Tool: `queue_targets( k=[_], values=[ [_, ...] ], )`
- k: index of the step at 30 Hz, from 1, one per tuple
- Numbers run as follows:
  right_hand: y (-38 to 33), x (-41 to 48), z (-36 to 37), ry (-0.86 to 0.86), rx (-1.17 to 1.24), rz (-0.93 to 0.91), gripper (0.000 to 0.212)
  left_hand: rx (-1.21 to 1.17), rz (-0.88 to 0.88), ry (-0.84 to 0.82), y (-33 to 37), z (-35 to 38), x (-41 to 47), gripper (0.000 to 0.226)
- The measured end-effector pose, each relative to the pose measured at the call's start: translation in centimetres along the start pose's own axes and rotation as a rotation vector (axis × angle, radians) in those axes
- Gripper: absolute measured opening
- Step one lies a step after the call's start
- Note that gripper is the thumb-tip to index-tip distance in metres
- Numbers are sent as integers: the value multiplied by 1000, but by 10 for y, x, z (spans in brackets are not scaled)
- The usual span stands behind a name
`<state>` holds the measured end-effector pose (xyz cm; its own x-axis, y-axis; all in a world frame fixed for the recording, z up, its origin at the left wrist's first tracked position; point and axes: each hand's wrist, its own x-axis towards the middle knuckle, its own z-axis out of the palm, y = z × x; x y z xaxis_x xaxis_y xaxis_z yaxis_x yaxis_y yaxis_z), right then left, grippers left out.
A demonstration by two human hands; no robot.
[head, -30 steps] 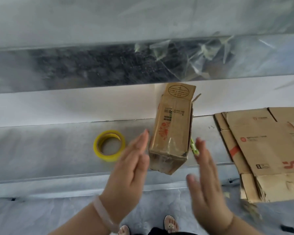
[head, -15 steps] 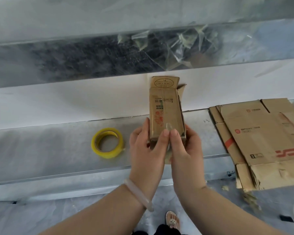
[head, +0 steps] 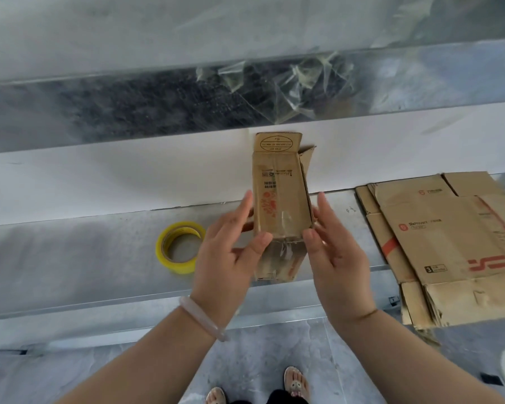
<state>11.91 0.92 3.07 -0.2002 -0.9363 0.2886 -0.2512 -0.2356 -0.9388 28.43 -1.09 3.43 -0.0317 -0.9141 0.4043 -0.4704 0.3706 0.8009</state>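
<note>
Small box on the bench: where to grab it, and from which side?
Grip the box by its long side walls near the taped near end, coming in from left and right. Those faces are flat, parallel and close together. The far end is open and would likely flex.

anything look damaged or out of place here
The cardboard box between the left hand and right hand is worn: its near end is crumpled under wrinkled clear tape, its far flaps open. The flattened cartons at the right have ragged lower edges overhanging the bench.
</note>
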Motion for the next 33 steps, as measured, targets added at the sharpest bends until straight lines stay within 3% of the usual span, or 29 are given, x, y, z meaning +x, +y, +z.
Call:
queue_targets(
  k=[2,4,12,16,18,22,28,33],
  values=[
    [10,3,-7,-12,-132,-242,34,20,146,-21,0,-4,3,42],
    [16,9,-10,-43,-226,-362,24,67,243,-43,1,-5,5,27],
    [19,28,-32,-223,-339,-482,27,285,509,-153,-9,-18,22,24],
    [29,22,-31,-168,-340,-496,35,184,445,-192,-16,-18,15,29],
    [34,12,-23,-145,-353,-474,46,157,376,-131,-18,-12,7,32],
    [32,-15,-4,-312,-245,-273,77,130,300,-39,-13,7,-15,44],
    [31,-24,-3,-359,-99,-134,77,95,218,-29,-9,14,-24,47],
    [28,-25,-14,-465,-118,-43,77,50,167,-42,3,5,-7,50]
  ],
)
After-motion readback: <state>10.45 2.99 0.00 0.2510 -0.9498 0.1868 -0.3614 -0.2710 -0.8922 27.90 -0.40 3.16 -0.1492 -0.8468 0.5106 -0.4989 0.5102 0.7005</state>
